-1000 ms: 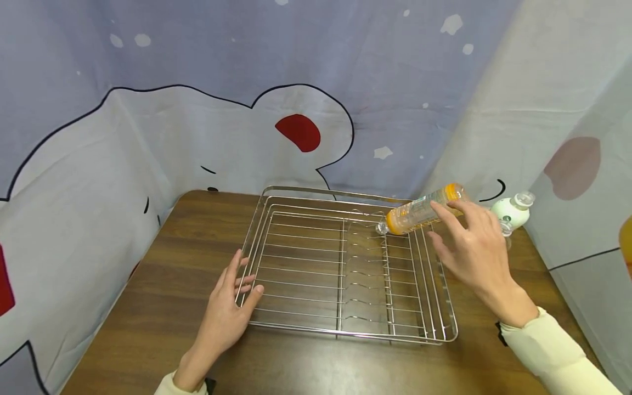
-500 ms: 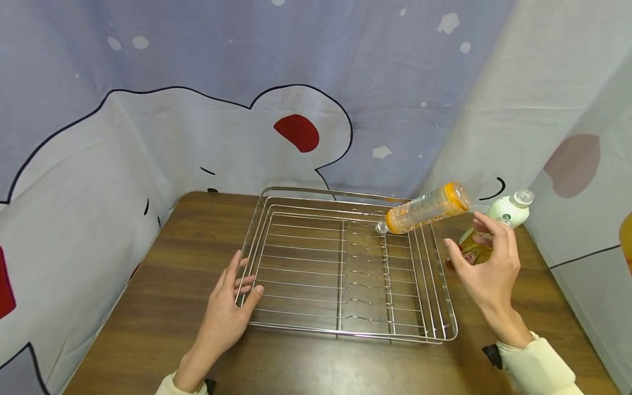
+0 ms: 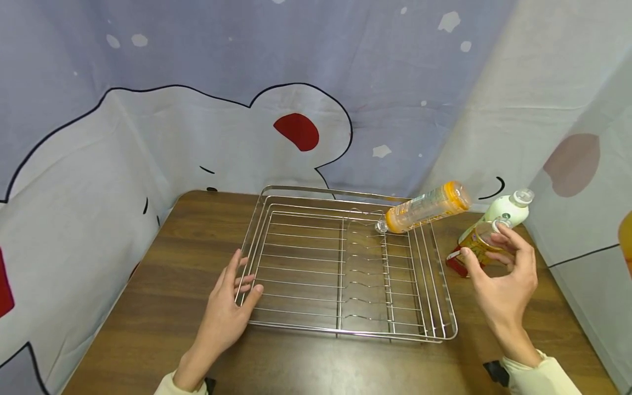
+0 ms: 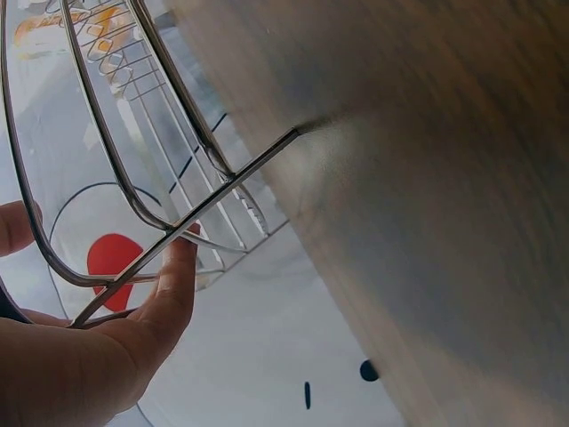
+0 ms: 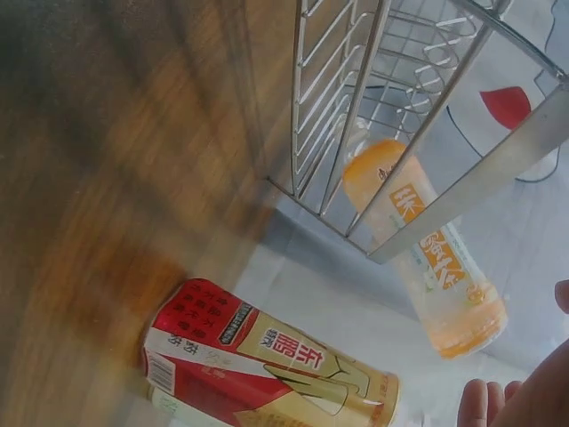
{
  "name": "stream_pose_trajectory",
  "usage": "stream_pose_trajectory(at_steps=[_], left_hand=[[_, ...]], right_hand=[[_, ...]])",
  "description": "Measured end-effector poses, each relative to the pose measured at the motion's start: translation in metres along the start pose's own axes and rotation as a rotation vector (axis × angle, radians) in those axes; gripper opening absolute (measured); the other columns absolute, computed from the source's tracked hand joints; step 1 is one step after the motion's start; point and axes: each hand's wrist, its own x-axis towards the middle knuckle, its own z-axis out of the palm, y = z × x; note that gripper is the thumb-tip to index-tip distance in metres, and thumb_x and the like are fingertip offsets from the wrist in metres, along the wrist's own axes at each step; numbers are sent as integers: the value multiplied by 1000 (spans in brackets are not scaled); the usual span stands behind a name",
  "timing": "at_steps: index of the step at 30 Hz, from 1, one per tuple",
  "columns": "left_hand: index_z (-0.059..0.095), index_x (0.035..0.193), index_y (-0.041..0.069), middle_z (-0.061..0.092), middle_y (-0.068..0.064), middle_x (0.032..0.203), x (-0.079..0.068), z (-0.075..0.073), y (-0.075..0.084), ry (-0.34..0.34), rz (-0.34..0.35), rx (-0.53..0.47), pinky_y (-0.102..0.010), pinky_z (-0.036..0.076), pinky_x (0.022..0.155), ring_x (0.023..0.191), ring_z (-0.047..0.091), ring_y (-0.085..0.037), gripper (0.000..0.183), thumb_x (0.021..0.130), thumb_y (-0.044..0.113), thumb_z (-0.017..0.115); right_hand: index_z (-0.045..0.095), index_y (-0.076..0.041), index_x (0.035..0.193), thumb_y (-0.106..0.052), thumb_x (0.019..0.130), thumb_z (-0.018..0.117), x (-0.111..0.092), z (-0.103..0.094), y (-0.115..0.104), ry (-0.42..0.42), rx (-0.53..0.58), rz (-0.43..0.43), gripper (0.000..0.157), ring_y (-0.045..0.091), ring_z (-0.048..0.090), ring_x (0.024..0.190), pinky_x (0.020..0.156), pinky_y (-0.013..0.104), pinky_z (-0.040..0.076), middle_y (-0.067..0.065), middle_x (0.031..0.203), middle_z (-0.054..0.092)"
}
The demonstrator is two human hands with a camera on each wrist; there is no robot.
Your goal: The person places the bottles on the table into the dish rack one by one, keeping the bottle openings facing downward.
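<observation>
My left hand [image 3: 228, 307] holds the left rim of a metal wire dish rack [image 3: 340, 274], thumb inside and fingers at the wires; the left wrist view shows its fingers [image 4: 176, 276] against the rack corner. My right hand [image 3: 508, 280] is beside a bottle with a red and gold label [image 3: 476, 249], thumb and fingers spread around its upper part. In the right wrist view, that bottle [image 5: 276, 365] and the visible fingers are apart. A clear bottle with orange bands [image 3: 427, 207] leans neck down in the rack's far right corner, untouched.
A pale green and white bottle [image 3: 508, 208] stands just behind the red and gold one. The wooden table [image 3: 163, 307] carries everything. Printed cloth [image 3: 197, 137] hangs along the back and sides, close to the table edges.
My right hand has moved away from the orange-banded bottle, rightward and down to the red and gold one. The orange-banded bottle stays leaning in the rack. My left hand has not moved.
</observation>
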Motion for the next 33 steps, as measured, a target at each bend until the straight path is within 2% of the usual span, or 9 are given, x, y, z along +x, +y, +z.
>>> stream_pose_trajectory(at_steps=[3,9,15,23,28,33], left_hand=[[24,175,3,49,-26,164,0,0,0,-1,1,0,-61,63,100,126,72,-43,83,108,17,71],[25,175,2,50,-27,163,1,1,0,5,19,0,-60,63,100,125,73,-43,82,109,17,71],[23,175,2,49,-28,163,0,0,-1,-1,22,1,-61,63,99,125,72,-44,83,109,18,70],[22,175,2,47,-28,164,0,0,-2,-12,14,2,-62,63,99,126,71,-45,83,110,19,69],[22,175,2,48,-28,163,0,1,-2,-7,18,6,-62,63,98,126,71,-45,82,110,19,69],[22,175,1,49,-28,163,0,1,-2,-2,22,11,-63,64,97,125,72,-45,82,110,19,70]], right_hand=[[65,10,142,16,83,81,-1,-7,15,32,-10,68,61,10,66,112,88,14,56,-9,119,68],[60,4,148,15,86,81,-3,-23,38,112,10,264,67,13,68,105,83,14,58,0,114,66],[62,-4,146,15,83,86,-5,-32,45,169,128,387,70,16,67,101,77,13,57,5,111,66],[63,-10,144,16,80,89,-8,-38,55,220,205,535,74,16,63,103,74,10,57,6,112,63],[61,-15,146,12,80,92,-9,-39,63,215,145,634,77,13,59,105,72,8,54,1,115,60],[55,-21,152,8,83,93,-8,-38,72,162,103,729,85,11,56,107,75,6,52,-3,123,54]])
